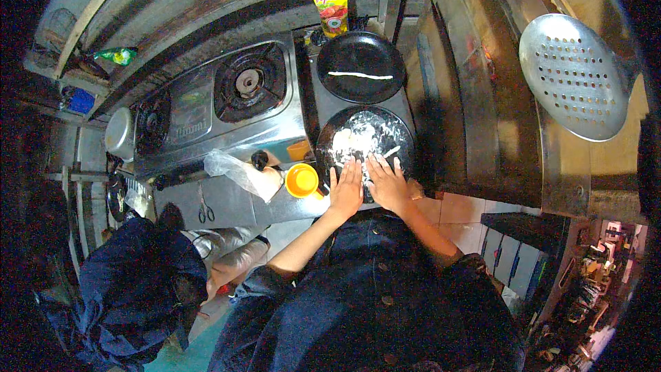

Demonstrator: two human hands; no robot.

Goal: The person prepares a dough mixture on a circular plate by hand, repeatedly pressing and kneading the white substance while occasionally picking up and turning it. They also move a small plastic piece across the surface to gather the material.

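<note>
My left hand (347, 186) lies palm down with its fingers stretched over the near part of a black round tray (408, 137). Beside it, my right hand (387, 182) rests in the same flat pose, thumbs towards each other. White floury smears coat the tray, and a pale lump of what looks like dough (345, 142) sits beyond my left fingertips. A short white dough strip (392, 152) shows just past my right fingers. Whatever is under the palms is hidden. Behind, a second black round tray (361, 54) carries one long thin dough strip (360, 76).
Left of my hands stand an orange plastic dipper (301, 181) and a clear plastic bag (248, 173). Scissors (205, 206) lie farther left, before a gas stove (248, 82). Another person (139, 289) sits at the left. A perforated metal skimmer (573, 77) hangs at the right.
</note>
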